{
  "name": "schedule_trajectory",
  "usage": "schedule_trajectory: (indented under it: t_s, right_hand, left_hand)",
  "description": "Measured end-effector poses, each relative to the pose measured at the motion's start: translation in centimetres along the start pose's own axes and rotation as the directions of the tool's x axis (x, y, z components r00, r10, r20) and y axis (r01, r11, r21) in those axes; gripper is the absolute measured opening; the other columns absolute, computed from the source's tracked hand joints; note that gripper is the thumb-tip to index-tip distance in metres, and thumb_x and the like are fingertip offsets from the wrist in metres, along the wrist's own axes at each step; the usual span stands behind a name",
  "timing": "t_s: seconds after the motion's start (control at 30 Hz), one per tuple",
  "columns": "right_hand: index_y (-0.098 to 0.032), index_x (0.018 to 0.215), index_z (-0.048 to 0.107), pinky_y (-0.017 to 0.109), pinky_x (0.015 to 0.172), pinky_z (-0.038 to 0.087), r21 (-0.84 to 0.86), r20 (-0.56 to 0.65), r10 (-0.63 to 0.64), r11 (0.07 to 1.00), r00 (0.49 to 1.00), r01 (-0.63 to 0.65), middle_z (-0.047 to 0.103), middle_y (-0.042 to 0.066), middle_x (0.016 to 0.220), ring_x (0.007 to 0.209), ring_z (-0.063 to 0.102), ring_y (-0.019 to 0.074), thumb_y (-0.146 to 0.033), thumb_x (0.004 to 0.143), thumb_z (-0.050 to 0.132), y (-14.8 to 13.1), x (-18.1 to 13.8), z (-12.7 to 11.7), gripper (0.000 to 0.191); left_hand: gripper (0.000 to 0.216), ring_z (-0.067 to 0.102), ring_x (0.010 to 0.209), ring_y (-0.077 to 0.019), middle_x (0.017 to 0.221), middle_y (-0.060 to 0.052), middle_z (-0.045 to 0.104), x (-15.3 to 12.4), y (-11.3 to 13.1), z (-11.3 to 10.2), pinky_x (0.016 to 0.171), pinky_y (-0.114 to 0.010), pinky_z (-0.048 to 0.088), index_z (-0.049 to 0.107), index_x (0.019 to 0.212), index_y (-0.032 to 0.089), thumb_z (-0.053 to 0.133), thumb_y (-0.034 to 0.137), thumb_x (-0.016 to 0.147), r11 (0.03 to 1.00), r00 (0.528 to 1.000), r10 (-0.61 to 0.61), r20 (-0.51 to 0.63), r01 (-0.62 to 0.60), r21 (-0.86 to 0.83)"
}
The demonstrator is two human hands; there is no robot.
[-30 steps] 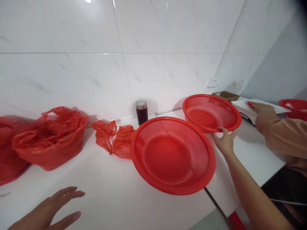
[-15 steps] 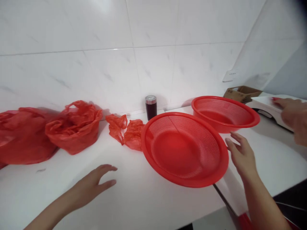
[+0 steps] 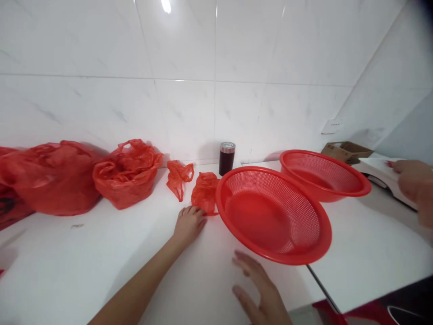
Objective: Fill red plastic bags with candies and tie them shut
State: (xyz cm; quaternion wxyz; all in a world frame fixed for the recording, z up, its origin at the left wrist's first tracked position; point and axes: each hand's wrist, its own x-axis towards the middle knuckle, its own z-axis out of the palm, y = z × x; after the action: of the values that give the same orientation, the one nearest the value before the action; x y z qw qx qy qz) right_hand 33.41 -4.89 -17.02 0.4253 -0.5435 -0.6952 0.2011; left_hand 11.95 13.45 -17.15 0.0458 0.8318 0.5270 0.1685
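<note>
My left hand (image 3: 190, 224) rests at the near edge of a crumpled red plastic bag (image 3: 205, 189), its fingers bent down and closed against the bag's edge; the fingertips are partly hidden. Nearer to me, my right hand (image 3: 259, 286) hovers over the counter with thumb and fingers apart, slightly blurred and holding nothing. Just beyond it sits a round red plastic colander (image 3: 257, 221), tilted toward me. Left of the held bag lies another small crumpled red bag (image 3: 177, 178).
A second red colander (image 3: 324, 174) stands behind the first. A dark tumbler (image 3: 226, 158) is by the wall. Full red bags (image 3: 64, 180) (image 3: 126, 180) line the left. At right, another person's hand (image 3: 414, 180) is over a white device (image 3: 379, 174), near a cardboard box (image 3: 347, 151).
My left hand has moved right and forward to the crumpled bag. My right hand has left the colander's right side and come left and nearer. The view has shifted left.
</note>
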Motion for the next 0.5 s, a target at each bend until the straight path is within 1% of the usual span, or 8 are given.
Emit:
schedule_trajectory:
  t_s: [0.07, 0.1, 0.13, 0.23, 0.3, 0.4, 0.47, 0.5]
  right_hand:
    - [-0.025, 0.136, 0.051, 0.037, 0.086, 0.057, -0.031, -0.048, 0.205, 0.978, 0.978, -0.207, 0.058, 0.012, 0.131, 0.111, 0.063, 0.0253, -0.039, 0.089, 0.055, 1.3, 1.1, 0.2, 0.049]
    - [-0.025, 0.140, 0.046, 0.039, 0.089, 0.056, -0.022, -0.067, 0.260, 0.965, 0.963, -0.262, 0.055, 0.012, 0.136, 0.116, 0.060, 0.0256, -0.041, 0.091, 0.052, 1.8, 1.8, 0.3, 0.053]
    - [-0.025, 0.143, 0.043, 0.042, 0.094, 0.053, -0.007, -0.072, 0.275, 0.961, 0.959, -0.277, 0.050, 0.012, 0.140, 0.122, 0.055, 0.0257, -0.042, 0.091, 0.051, 2.1, 2.4, 0.4, 0.055]
    - [-0.030, 0.140, 0.045, 0.046, 0.105, 0.043, 0.030, -0.002, 0.171, 0.985, 0.985, -0.171, 0.042, 0.007, 0.147, 0.136, 0.039, 0.0238, -0.041, 0.092, 0.050, 1.4, 4.3, 1.5, 0.049]
    - [-0.032, 0.131, 0.054, 0.047, 0.107, 0.040, 0.020, 0.067, 0.083, 0.996, 0.994, -0.084, 0.043, 0.006, 0.146, 0.135, 0.040, 0.0235, -0.038, 0.093, 0.050, -0.1, 5.5, 2.9, 0.039]
    - [-0.031, 0.114, 0.067, 0.053, 0.110, 0.033, -0.052, 0.143, -0.073, 0.995, 0.987, 0.081, 0.032, 0.005, 0.152, 0.139, 0.031, 0.0286, -0.037, 0.090, 0.054, -2.6, 7.3, 5.7, 0.028]
    - [-0.030, 0.108, 0.071, 0.056, 0.111, 0.029, -0.121, 0.211, -0.130, 0.980, 0.969, 0.158, 0.021, 0.003, 0.157, 0.143, 0.021, 0.0344, -0.036, 0.087, 0.060, -3.7, 8.3, 7.7, 0.025]
    - [-0.030, 0.108, 0.072, 0.057, 0.110, 0.028, -0.156, 0.261, -0.126, 0.973, 0.957, 0.171, 0.018, 0.003, 0.158, 0.143, 0.019, 0.0369, -0.036, 0.085, 0.063, -4.1, 8.8, 8.6, 0.026]
  left_hand:
    - [0.023, 0.057, 0.112, -0.0278, 0.115, -0.008, 0.066, -3.3, -0.8, -0.9, 0.099, -0.046, 0.043, 0.067, 0.106, 0.022, 0.054, 0.026, 0.088, 1.000, 1.000, -0.004, 0.001, 0.004, -0.025]
    - [0.022, 0.058, 0.112, -0.0269, 0.115, -0.008, 0.066, -5.2, -1.2, -1.4, 0.098, -0.045, 0.044, 0.067, 0.104, 0.022, 0.054, 0.027, 0.088, 0.999, 1.000, -0.012, 0.004, 0.012, -0.035]
    - [0.020, 0.058, 0.111, -0.0262, 0.115, -0.008, 0.065, -7.2, -1.5, -1.9, 0.097, -0.044, 0.046, 0.068, 0.102, 0.022, 0.053, 0.028, 0.089, 0.998, 1.000, -0.026, 0.006, 0.026, -0.049]
    - [0.023, 0.059, 0.109, -0.0245, 0.115, -0.008, 0.063, -12.7, -2.1, -3.0, 0.096, -0.043, 0.049, 0.066, 0.103, 0.023, 0.051, 0.036, 0.091, 0.973, 0.989, -0.146, -0.009, 0.142, -0.179]
    - [0.027, 0.058, 0.111, -0.0253, 0.119, -0.009, 0.058, -15.4, -1.9, -3.2, 0.095, -0.045, 0.051, 0.065, 0.108, 0.024, 0.051, 0.040, 0.091, 0.916, 0.957, -0.285, -0.052, 0.256, -0.310]
    - [0.027, 0.051, 0.120, -0.0291, 0.127, -0.010, 0.046, -17.3, -1.2, -2.8, 0.097, -0.049, 0.050, 0.066, 0.108, 0.025, 0.054, 0.041, 0.089, 0.837, 0.882, -0.442, -0.166, 0.338, -0.431]
    - [0.028, 0.044, 0.127, -0.0319, 0.139, -0.011, 0.035, -17.3, -1.0, -2.1, 0.101, -0.052, 0.047, 0.067, 0.109, 0.025, 0.058, 0.039, 0.087, 0.825, 0.851, -0.475, -0.225, 0.341, -0.451]
    - [0.029, 0.040, 0.131, -0.0336, 0.146, -0.010, 0.027, -17.1, -1.1, -1.7, 0.103, -0.054, 0.044, 0.067, 0.111, 0.025, 0.060, 0.037, 0.086, 0.829, 0.846, -0.475, -0.241, 0.339, -0.444]
